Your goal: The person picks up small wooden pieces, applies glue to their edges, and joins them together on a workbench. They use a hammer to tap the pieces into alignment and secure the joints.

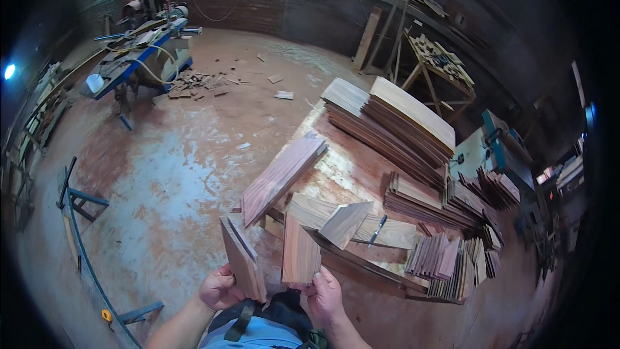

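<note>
My left hand (pixel 219 289) is closed round the lower end of a few short wooden boards (pixel 243 260), held upright on edge and tilted left. In my right hand (pixel 325 295) is another small stack of short wooden boards (pixel 299 252), its reddish-brown face showing, gripped at the lower right corner. A gap separates the two bundles. Just beyond them stands a worktable (pixel 337 169) with a long wooden board (pixel 284 179) lying across its left end. On a pale grained plank (pixel 394 231) rest a loose short board (pixel 347 224) and a pen (pixel 378 229).
Tall stacks of boards (pixel 413 111) fill the table's far side, with rows of short boards (pixel 436 255) at the right. Offcuts (pixel 197 84) litter the floor near a blue machine (pixel 139 58). A blue metal frame (pixel 95 278) and yellow tape measure (pixel 106 315) are at left.
</note>
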A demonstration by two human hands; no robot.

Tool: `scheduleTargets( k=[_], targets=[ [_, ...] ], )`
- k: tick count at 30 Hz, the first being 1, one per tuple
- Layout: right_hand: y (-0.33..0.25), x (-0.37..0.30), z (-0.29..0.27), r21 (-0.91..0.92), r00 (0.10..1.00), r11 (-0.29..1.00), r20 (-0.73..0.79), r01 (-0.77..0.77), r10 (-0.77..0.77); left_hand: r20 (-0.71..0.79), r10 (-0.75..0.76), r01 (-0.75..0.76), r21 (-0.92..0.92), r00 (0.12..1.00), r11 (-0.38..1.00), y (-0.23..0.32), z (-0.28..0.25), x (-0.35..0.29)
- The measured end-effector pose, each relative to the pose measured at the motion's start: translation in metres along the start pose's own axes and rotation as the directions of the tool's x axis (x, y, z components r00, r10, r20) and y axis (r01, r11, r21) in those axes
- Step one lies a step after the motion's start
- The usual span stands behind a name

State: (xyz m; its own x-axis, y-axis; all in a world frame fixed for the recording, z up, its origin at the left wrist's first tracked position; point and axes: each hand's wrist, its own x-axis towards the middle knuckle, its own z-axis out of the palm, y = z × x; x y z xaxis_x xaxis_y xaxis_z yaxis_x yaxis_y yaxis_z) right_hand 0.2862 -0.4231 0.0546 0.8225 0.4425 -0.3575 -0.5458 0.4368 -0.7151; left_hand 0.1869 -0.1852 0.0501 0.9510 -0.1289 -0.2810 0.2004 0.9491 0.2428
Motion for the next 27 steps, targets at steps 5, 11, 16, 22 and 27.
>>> scheduleTargets(
  k=[5, 11, 16, 22, 27],
  targets=[
    [-0.001, 0.009, 0.001, 0.092, 0.981, 0.991, 0.178, -0.095, 0.078, 0.069, -0.001, 0.016, -0.218, 0.998, 0.976, 0.006, 0.021, 0.000],
    [-0.018, 0.004, 0.022, -0.029, 0.945, 0.968, 0.212, -0.249, 0.250, 0.053, 0.126, -0.101, -0.335, 0.991, 0.937, -0.025, -0.003, 0.009],
    [-0.018, 0.001, 0.006, -0.056, 0.932, 0.955, 0.206, -0.292, 0.297, -0.027, 0.125, -0.126, -0.390, 0.992, 0.912, -0.055, 0.002, 0.013],
    [-0.035, 0.002, -0.017, -0.198, 0.938, 0.940, 0.154, -0.279, 0.311, -0.021, 0.155, -0.153, -0.312, 0.988, 0.938, -0.071, 0.003, 0.026],
    [-0.058, 0.005, -0.029, -0.829, 0.903, 0.374, 0.330, 0.417, -0.274, -0.171, 0.224, -0.254, -0.185, 0.959, 0.949, -0.083, 0.006, 0.034]
  ],
)
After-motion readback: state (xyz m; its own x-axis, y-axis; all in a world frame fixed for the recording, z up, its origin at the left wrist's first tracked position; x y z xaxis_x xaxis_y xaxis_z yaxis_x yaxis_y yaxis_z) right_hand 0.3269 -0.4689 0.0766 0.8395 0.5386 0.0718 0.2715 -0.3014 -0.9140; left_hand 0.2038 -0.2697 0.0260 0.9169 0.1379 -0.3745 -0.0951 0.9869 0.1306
